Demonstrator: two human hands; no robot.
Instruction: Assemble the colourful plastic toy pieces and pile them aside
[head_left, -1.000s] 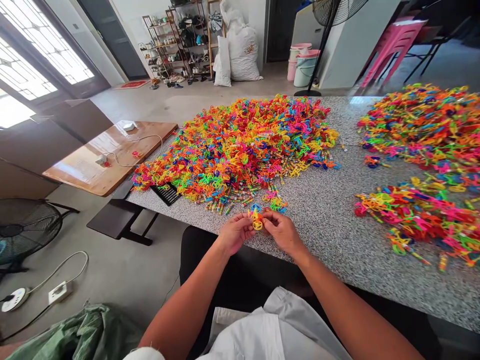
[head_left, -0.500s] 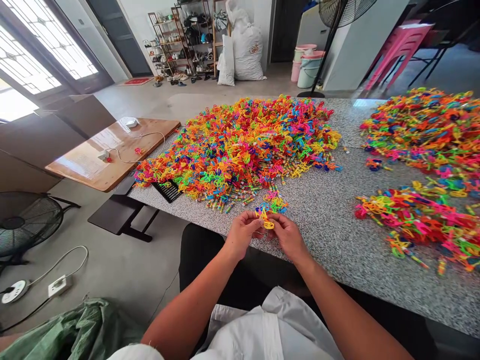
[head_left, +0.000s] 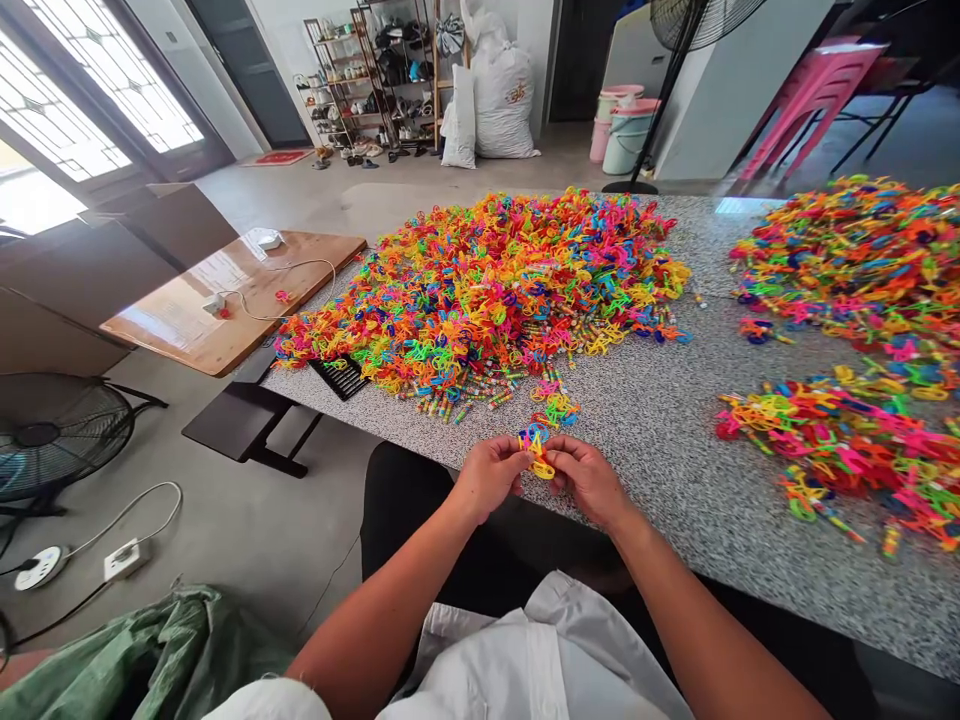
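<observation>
Both hands meet at the near edge of the speckled table (head_left: 645,440), pinching a small yellow plastic piece (head_left: 541,466) between them. My left hand (head_left: 489,478) grips it from the left with thumb and fingers. From the right, my right hand (head_left: 589,480) closes thumb and fingertips on it. Blue, purple and pink bits show just above the fingertips; whether they join the yellow piece I cannot tell. A few green, yellow and pink pieces (head_left: 559,405) lie just beyond. Past them spreads a big heap of bright plastic pieces (head_left: 480,290), with short striped sticks along its front.
More colourful plastic piles (head_left: 847,430) cover the table's right side. A black slotted tray (head_left: 341,378) pokes out at the heap's left. A low wooden table (head_left: 300,262) stands to the left, with a floor fan (head_left: 52,435) and power strips (head_left: 126,558) below.
The hands have lowered slightly, still holding the yellow piece. Blue and purple bits now show closer above the fingertips. The whole view has shifted a little.
</observation>
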